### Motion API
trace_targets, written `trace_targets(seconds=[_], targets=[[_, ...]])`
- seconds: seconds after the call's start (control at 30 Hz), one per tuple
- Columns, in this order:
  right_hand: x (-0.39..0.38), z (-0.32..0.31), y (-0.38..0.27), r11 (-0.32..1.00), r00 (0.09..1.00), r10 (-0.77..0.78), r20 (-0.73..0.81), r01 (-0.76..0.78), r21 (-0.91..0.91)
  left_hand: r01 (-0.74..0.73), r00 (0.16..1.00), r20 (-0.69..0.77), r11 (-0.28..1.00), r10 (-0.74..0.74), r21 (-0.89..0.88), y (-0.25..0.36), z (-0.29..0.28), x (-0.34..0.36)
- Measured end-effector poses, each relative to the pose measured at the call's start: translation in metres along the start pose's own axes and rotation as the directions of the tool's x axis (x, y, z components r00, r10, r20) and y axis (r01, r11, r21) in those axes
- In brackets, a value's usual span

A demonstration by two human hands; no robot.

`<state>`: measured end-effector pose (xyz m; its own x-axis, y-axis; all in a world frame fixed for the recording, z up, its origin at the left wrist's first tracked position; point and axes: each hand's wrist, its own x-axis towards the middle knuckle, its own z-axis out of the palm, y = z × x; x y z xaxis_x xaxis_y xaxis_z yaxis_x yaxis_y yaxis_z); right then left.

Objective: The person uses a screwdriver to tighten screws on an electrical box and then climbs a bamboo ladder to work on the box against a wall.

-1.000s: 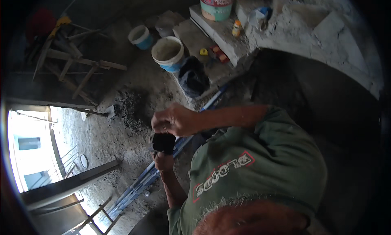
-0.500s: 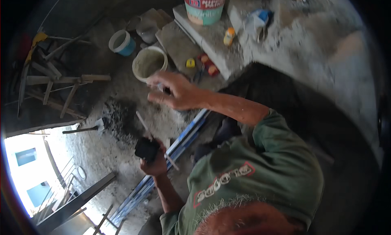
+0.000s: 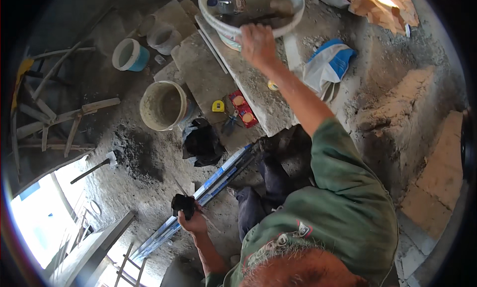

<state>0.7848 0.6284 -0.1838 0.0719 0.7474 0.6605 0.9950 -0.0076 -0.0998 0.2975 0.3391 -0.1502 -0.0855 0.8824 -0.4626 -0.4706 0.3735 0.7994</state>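
Observation:
In my left hand (image 3: 193, 220) is a small black box-like object (image 3: 182, 205), with the fingers wrapped round it. A thin pale rod (image 3: 211, 223) sticks out beside that hand; whether the hand grips it too I cannot tell. My right hand (image 3: 259, 47) reaches out to the far end, its fingers closed over the near rim of a large white paint bucket (image 3: 297, 16). Inside the bucket lies a clear plastic bottle (image 3: 230, 4) with a dark blue cap. Below the right wrist a small yellow-orange bottle (image 3: 272, 85) is partly hidden by the forearm.
A cement-stained bucket (image 3: 147, 108), a blue-and-white pail (image 3: 135, 63) and an open black bag (image 3: 202, 143) stand left. A yellow tape measure (image 3: 218, 106), pliers (image 3: 230, 122) and a red packet (image 3: 243, 108) lie on a slab. Long blue-wrapped strips (image 3: 211, 183) cross the floor.
My right hand has moved from above the cement-stained bucket to the paint bucket's rim. The view has shifted, showing the paint bucket's inside. My left hand still holds the black object.

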Motion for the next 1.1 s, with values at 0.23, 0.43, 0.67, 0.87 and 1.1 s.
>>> trace_targets(seconds=[0.23, 0.43, 0.67, 0.87, 1.1], targets=[[-0.066, -0.027, -0.038, 0.989, 0.99, 0.142, 0.024, -0.143, 0.026, 0.001, 1.0, -0.014, 0.998, 0.0, 0.058, -0.007, 0.032, 0.018], [-0.07, -0.028, -0.037, 0.99, 0.992, 0.128, -0.001, -0.128, 0.061, 0.016, 0.997, -0.07, 0.996, -0.01, 0.083, -0.013, 0.002, -0.003], [-0.08, -0.038, -0.032, 0.984, 0.993, 0.12, -0.007, -0.118, 0.134, 0.034, 0.986, -0.168, 0.995, -0.018, 0.09, -0.026, 0.009, -0.033], [-0.088, -0.046, -0.026, 0.988, 0.997, 0.076, 0.027, -0.079, 0.13, 0.023, 0.988, -0.156, 0.998, -0.014, 0.051, -0.049, -0.02, -0.058], [-0.1, -0.073, -0.017, 0.985, 0.989, 0.09, 0.116, -0.105, 0.136, -0.086, 0.995, -0.036, 0.981, 0.094, 0.176, -0.041, 0.035, 0.03]])
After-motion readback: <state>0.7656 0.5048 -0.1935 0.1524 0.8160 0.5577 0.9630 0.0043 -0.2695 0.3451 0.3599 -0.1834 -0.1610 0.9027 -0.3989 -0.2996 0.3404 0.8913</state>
